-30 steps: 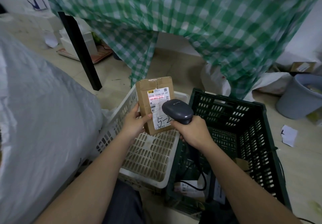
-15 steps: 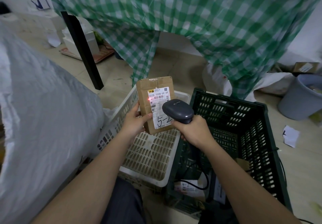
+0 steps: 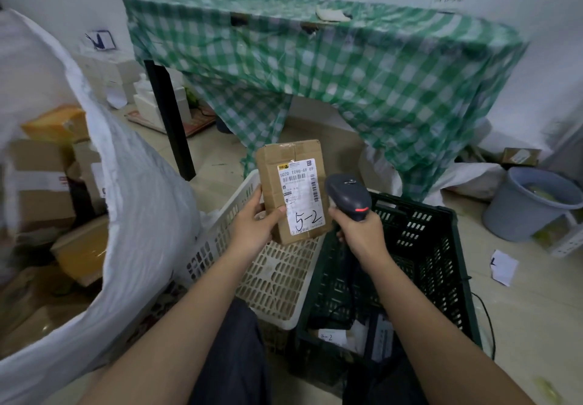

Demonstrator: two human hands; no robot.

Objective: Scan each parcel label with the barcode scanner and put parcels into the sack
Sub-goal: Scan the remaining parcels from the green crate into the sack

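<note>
The red scan light seen a moment ago is gone from the label of the small brown cardboard parcel (image 3: 291, 190), gripped upright over the white plastic crate (image 3: 277, 281) by the left hand (image 3: 255, 228), while the right hand (image 3: 362, 234) grips the dark grey barcode scanner (image 3: 348, 196) just right of it, so the open white woven sack (image 3: 135, 215) at left likely comes next.

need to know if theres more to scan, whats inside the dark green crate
At the near end of the dark green crate lie a few flat items, one with a white label, and a black cable. The right hand and forearm cover part of its floor.
</note>
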